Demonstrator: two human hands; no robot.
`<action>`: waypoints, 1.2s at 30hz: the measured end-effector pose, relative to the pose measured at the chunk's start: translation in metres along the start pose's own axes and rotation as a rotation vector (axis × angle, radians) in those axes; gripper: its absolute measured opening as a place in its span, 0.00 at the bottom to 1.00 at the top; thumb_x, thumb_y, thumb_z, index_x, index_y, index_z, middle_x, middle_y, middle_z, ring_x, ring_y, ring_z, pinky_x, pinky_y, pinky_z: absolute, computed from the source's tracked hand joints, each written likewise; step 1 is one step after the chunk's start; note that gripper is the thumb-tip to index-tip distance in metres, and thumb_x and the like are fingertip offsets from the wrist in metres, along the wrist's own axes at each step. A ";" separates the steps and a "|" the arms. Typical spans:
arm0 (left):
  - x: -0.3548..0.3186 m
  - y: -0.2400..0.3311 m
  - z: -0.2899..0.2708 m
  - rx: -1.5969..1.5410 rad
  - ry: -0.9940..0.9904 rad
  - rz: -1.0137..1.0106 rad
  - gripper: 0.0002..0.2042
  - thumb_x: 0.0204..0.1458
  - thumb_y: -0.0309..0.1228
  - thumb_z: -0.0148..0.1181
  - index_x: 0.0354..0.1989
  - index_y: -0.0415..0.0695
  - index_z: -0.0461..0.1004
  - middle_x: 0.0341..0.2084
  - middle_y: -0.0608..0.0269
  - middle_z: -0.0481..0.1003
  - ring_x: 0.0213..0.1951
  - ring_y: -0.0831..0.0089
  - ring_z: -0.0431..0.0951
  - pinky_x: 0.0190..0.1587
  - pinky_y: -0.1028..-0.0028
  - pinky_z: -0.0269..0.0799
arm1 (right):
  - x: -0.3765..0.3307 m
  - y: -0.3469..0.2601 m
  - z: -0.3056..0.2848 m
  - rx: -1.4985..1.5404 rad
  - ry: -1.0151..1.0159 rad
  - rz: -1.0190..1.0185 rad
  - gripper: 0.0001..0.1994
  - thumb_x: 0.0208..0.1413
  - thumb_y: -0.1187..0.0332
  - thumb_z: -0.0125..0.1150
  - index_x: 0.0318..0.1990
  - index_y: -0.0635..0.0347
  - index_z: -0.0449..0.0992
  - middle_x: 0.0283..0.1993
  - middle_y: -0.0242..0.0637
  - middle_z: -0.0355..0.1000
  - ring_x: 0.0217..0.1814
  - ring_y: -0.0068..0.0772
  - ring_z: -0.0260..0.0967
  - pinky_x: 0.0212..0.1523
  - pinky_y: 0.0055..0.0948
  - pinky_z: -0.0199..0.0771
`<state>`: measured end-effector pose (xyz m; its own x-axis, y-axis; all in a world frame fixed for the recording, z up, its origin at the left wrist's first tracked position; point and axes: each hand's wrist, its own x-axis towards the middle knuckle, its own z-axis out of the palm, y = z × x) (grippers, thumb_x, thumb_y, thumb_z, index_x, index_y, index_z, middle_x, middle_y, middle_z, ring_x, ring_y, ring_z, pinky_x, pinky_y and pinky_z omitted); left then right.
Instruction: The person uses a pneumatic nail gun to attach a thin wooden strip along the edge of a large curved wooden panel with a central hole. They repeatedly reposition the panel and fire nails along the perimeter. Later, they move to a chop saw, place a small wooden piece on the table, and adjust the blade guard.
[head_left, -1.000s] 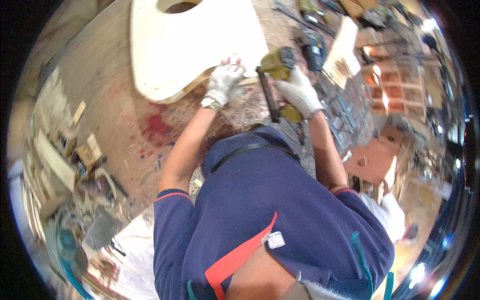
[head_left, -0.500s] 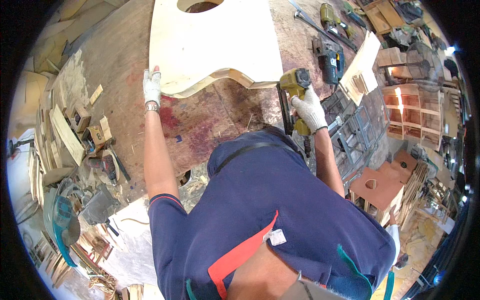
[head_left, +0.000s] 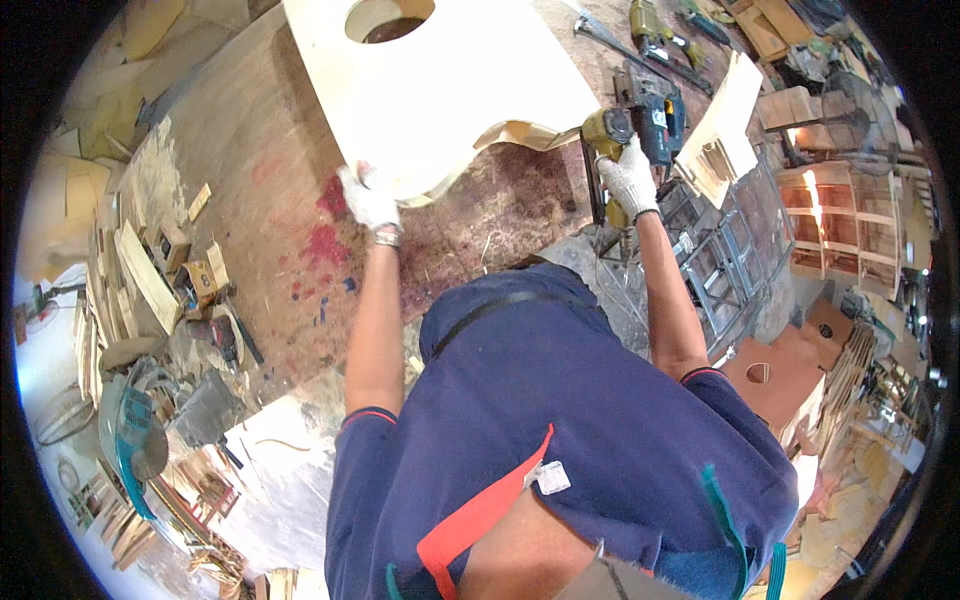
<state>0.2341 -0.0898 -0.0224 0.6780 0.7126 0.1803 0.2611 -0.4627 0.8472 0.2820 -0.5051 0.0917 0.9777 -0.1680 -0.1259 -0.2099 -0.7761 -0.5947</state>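
Observation:
A pale plywood panel [head_left: 450, 90] with a round hole and a curved cut-out edge lies on the stained workbench [head_left: 250, 200]. My left hand [head_left: 368, 200], in a white glove, grips the panel's near corner. My right hand [head_left: 628, 178], also gloved, holds a yellow nail gun [head_left: 605, 150] by its handle at the panel's right edge, nose close to the curved cut-out.
A dark power tool [head_left: 655, 105] and another yellow tool [head_left: 650, 20] lie on the bench to the right, beside a slanted board [head_left: 725, 125]. Wood offcuts [head_left: 140, 270] pile up on the left. Brown panels with holes [head_left: 775, 375] and wooden shelving [head_left: 840, 220] stand at right.
My left hand has moved right along the bench and taken hold of the panel's near corner. The panel sits closer and lower in view. My right hand keeps the nail gun by the edge.

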 end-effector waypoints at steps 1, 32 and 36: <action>-0.021 0.002 0.013 -0.268 0.106 -0.105 0.11 0.64 0.37 0.53 0.39 0.40 0.70 0.29 0.66 0.71 0.33 0.68 0.71 0.41 0.62 0.71 | -0.006 -0.024 -0.011 0.159 -0.050 0.011 0.30 0.52 0.63 0.63 0.60 0.68 0.64 0.39 0.55 0.80 0.31 0.47 0.81 0.37 0.42 0.81; 0.030 -0.011 -0.063 -0.162 -0.024 -0.228 0.28 0.67 0.49 0.53 0.59 0.32 0.70 0.52 0.45 0.78 0.52 0.58 0.79 0.56 0.65 0.71 | -0.034 -0.013 0.084 0.319 0.002 -0.112 0.23 0.66 0.56 0.60 0.56 0.70 0.74 0.56 0.59 0.75 0.58 0.49 0.75 0.58 0.39 0.73; 0.102 -0.024 -0.051 -0.272 0.055 -0.051 0.28 0.66 0.48 0.56 0.59 0.31 0.68 0.45 0.49 0.80 0.42 0.66 0.81 0.50 0.67 0.74 | -0.031 -0.046 0.124 0.582 -0.191 0.360 0.24 0.68 0.49 0.59 0.54 0.64 0.76 0.44 0.37 0.75 0.42 0.27 0.71 0.41 0.29 0.74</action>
<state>0.2618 0.0209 0.0014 0.6287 0.7622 0.1543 0.0951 -0.2724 0.9575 0.2620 -0.3889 0.0241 0.8426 -0.2018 -0.4994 -0.5365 -0.2326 -0.8112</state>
